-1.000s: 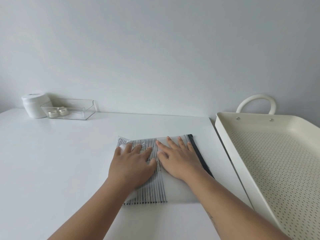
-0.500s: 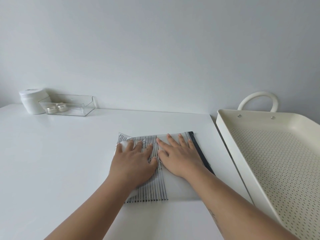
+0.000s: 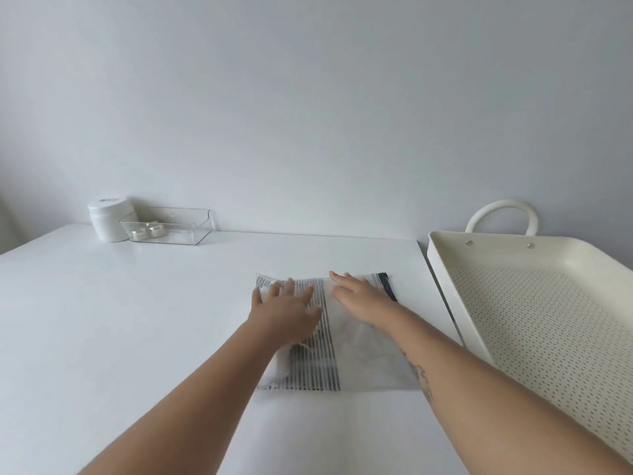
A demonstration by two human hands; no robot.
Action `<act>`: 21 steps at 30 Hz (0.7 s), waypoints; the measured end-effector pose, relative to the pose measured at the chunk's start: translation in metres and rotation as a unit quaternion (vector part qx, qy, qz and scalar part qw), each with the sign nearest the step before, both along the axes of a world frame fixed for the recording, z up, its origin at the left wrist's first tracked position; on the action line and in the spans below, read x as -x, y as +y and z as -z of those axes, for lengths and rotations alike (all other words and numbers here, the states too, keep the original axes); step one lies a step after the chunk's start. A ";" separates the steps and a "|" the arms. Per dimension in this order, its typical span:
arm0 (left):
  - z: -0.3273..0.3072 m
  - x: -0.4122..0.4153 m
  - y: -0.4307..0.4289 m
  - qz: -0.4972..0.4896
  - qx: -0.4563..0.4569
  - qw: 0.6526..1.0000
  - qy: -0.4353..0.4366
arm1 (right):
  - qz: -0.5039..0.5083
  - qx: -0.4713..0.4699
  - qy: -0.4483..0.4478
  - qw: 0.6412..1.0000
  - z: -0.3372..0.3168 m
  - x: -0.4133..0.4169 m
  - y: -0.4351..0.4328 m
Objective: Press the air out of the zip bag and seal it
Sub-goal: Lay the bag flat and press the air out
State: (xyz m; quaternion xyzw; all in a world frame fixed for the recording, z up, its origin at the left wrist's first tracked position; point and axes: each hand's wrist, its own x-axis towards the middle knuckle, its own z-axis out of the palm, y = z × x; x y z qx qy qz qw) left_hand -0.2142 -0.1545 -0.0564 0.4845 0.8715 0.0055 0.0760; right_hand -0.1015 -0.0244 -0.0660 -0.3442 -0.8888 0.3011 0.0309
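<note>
The zip bag [image 3: 363, 354] lies flat on the white table [image 3: 120, 320], close to the table's right edge and about midway between its front and back edges. The bag is clear, with a folded cloth of dark and white stripes [image 3: 315, 358] inside its left part, and a dark zip strip [image 3: 388, 286] along its right side, partly hidden by the right forearm. Whether the zip is closed cannot be told.

Both hands lie palm down on the far part of the bag, fingers stretched out flat and gripping nothing. The left hand [image 3: 282, 311] rests over the striped cloth; the right hand [image 3: 359, 296] rests on the clear part just beside the zip strip. The hands are apart, with a strip of the cloth showing between them.

Just off the table's right edge stands a cream tray [image 3: 445, 269] with a perforated floor and a loop handle [image 3: 501, 214] at its far end. At the table's back left corner, against the wall, a white jar [image 3: 108, 219] touches a clear plastic box [image 3: 178, 228] holding two small round items [image 3: 147, 232].
</note>
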 end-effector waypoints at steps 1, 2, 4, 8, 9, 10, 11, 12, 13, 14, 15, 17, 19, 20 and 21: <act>-0.006 0.001 -0.003 0.005 -0.027 1.000 0.009 | 0.006 0.004 0.027 1.000 -0.006 -0.003 -0.001; -0.010 0.000 -0.006 0.016 -0.057 0.998 0.029 | 0.000 -0.024 0.035 0.999 -0.009 -0.006 -0.004; -0.012 -0.006 -0.017 0.033 -0.100 0.993 0.046 | -0.022 -0.082 0.029 0.996 -0.010 -0.012 -0.017; 0.006 -0.025 -0.037 0.028 -0.094 0.995 0.014 | -0.046 -0.147 -0.032 0.988 0.008 -0.029 -0.052; 0.012 -0.029 -0.040 0.023 -0.088 0.996 0.014 | -0.043 -0.166 -0.041 0.984 0.014 -0.033 -0.059; 0.016 -0.032 -0.043 0.017 -0.083 0.996 0.021 | -0.036 -0.181 -0.045 0.982 0.018 -0.037 -0.064; 0.021 -0.034 -0.044 0.012 -0.079 0.996 0.033 | -0.029 -0.188 -0.049 0.980 0.021 -0.040 -0.068; 0.025 -0.035 -0.044 0.011 -0.074 0.996 0.053 | -0.024 -0.192 -0.054 0.980 0.024 -0.041 -0.070; 0.029 -0.037 -0.045 0.013 -0.074 0.994 0.077 | -0.018 -0.196 -0.057 0.979 0.025 -0.042 -0.072; 0.032 -0.038 -0.046 0.013 -0.078 0.992 0.098 | -0.013 -0.201 -0.058 0.978 0.026 -0.042 -0.073; 0.034 -0.038 -0.046 0.014 -0.083 0.990 0.110 | -0.010 -0.204 -0.057 0.977 0.026 -0.041 -0.074; 0.035 -0.038 -0.046 0.020 -0.083 0.990 0.114 | -0.010 -0.199 -0.059 0.978 0.027 -0.043 -0.075; 0.029 -0.037 -0.045 0.029 -0.078 0.992 0.099 | -0.018 -0.188 -0.069 0.980 0.024 -0.044 -0.073; 0.024 -0.036 -0.045 0.033 -0.078 0.992 0.089 | -0.025 -0.183 -0.079 0.980 0.020 -0.044 -0.070; 0.018 -0.033 -0.043 0.034 -0.090 0.992 0.084 | -0.029 -0.185 -0.085 0.979 0.015 -0.042 -0.066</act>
